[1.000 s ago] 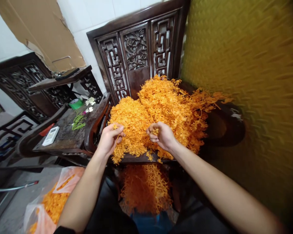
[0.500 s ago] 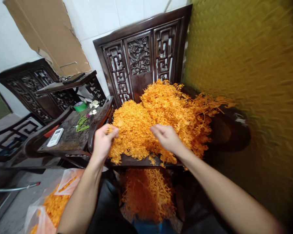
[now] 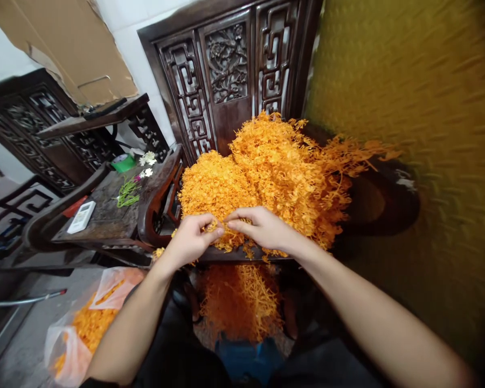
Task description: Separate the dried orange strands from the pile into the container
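Observation:
A large heap of orange flower sprigs [image 3: 275, 167] is piled on the seat of a dark carved wooden chair [image 3: 230, 116]. In front of the heap, my left hand [image 3: 194, 237] is closed, with an orange flower sprig [image 3: 214, 225] showing between thumb and fingers. My right hand [image 3: 262, 229] comes in from the right, its thumb and fingertips pinched right beside the left fingertips. What the right fingers pinch is too small to make out. Both hands are just above the front edge of the seat.
Orange stems [image 3: 258, 302] hang below the seat, above a blue container [image 3: 246, 358]. A plastic bag [image 3: 59, 345] of orange flowers stands at lower left. The side table [image 3: 105, 215] holds a white remote [image 3: 81, 216], green tape [image 3: 123, 163] and green stems [image 3: 128, 192]. A yellow textured surface [image 3: 408, 81] rises at right.
My left hand has moved right and my right hand left, so their fingertips now meet in front of the heap. The camera view has shifted slightly.

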The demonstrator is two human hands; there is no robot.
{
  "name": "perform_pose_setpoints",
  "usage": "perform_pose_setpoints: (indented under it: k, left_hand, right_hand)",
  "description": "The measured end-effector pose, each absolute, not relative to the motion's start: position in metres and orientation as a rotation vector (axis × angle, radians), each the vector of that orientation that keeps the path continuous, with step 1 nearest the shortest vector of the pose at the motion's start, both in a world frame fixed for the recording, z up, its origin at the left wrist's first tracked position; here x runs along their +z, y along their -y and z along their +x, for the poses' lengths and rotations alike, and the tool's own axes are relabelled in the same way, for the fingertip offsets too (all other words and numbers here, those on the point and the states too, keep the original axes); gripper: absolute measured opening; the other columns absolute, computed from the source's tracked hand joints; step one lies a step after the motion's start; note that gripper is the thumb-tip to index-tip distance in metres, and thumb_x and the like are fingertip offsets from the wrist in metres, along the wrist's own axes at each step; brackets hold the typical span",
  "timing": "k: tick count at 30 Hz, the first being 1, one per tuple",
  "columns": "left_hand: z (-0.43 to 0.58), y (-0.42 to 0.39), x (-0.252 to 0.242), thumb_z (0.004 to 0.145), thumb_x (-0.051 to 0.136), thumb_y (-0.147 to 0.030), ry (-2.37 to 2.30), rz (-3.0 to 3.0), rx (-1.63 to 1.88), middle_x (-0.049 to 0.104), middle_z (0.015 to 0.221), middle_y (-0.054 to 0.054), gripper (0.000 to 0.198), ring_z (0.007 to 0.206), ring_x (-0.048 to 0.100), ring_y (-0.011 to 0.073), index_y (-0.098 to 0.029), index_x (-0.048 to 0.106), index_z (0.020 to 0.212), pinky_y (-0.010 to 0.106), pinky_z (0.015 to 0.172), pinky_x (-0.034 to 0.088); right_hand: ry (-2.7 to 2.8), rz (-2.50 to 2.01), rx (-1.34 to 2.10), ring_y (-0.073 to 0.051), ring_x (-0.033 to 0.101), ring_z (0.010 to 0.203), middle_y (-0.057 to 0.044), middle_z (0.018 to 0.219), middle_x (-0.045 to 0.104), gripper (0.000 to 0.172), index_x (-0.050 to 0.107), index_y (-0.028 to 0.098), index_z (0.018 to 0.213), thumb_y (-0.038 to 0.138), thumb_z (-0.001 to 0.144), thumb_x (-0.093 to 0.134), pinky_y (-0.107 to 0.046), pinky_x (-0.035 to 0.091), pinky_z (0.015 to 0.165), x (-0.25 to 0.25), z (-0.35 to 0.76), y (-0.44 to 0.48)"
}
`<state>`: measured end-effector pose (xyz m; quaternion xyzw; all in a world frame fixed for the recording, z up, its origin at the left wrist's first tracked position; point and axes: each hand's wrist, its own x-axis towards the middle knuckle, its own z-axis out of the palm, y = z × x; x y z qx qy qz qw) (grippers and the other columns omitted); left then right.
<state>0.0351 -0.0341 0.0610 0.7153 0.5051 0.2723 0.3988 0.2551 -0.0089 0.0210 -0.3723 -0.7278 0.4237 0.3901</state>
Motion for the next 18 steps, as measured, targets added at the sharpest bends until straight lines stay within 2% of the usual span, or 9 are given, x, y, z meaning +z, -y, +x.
perform_pose_setpoints:
  k: [3,6,10,14,16,18]
  left_hand:
    - [0.034,0.034,0.062,0.077,0.078,-0.040,-1.277,1.721,0.693,0.065,0.063,0.001,0.028,0.062,0.055,0.0152,-0.017,0.067,0.065,0.026,0.063,0.040]
    - [0.029,0.034,0.064,0.075,0.078,-0.037,-1.255,1.619,0.642,0.064,0.058,0.001,0.027,0.057,0.053,0.0138,-0.017,0.065,0.062,0.026,0.060,0.038]
    - [0.026,0.032,0.061,0.077,0.076,-0.039,-1.300,1.586,0.571,0.061,0.054,0.000,0.029,0.049,0.042,0.0108,-0.017,0.066,0.061,0.025,0.051,0.029]
    - [0.029,0.032,0.056,0.077,0.075,-0.038,-1.293,1.654,0.529,0.061,0.055,0.000,0.028,0.050,0.042,0.0107,-0.016,0.068,0.060,0.025,0.051,0.028]
    - [0.032,0.034,0.055,0.075,0.075,-0.032,-1.278,1.673,0.503,0.062,0.056,0.000,0.022,0.053,0.046,0.0118,-0.016,0.069,0.062,0.025,0.053,0.031]
    - [0.035,0.036,0.058,0.073,0.073,-0.028,-1.241,1.631,0.487,0.063,0.057,0.000,0.017,0.054,0.050,0.0126,-0.016,0.068,0.061,0.025,0.055,0.035]
  right_hand:
    - [1.597,-1.139,0.806,-0.019,0.058,0.070,-0.003,0.073,0.066,0.029,0.063,0.022,0.073,0.039,0.097,0.062,-0.035,0.044,0.070,0.018,0.263,-0.001]
    - [1.364,-1.229,0.579,-0.019,0.056,0.070,-0.003,0.072,0.062,0.028,0.059,0.023,0.077,0.038,0.101,0.057,-0.035,0.043,0.069,0.021,0.277,-0.007]
    - [1.681,-1.009,0.573,-0.021,0.065,0.085,-0.006,0.092,0.072,0.015,0.069,0.024,0.101,0.030,0.103,0.055,-0.037,0.049,0.081,0.027,0.274,0.009]
    - [2.072,-0.752,0.555,-0.019,0.060,0.076,-0.005,0.092,0.065,0.033,0.066,0.028,0.135,0.032,0.104,0.055,-0.034,0.049,0.069,0.018,0.248,0.030]
    - [2.142,-0.709,0.567,-0.018,0.057,0.073,-0.006,0.091,0.062,0.030,0.069,0.027,0.129,0.034,0.105,0.053,-0.034,0.047,0.066,0.009,0.236,0.036]
    - [2.093,-0.680,0.607,-0.019,0.060,0.078,-0.007,0.093,0.063,0.025,0.072,0.024,0.112,0.032,0.106,0.050,-0.035,0.049,0.069,0.002,0.226,0.040]
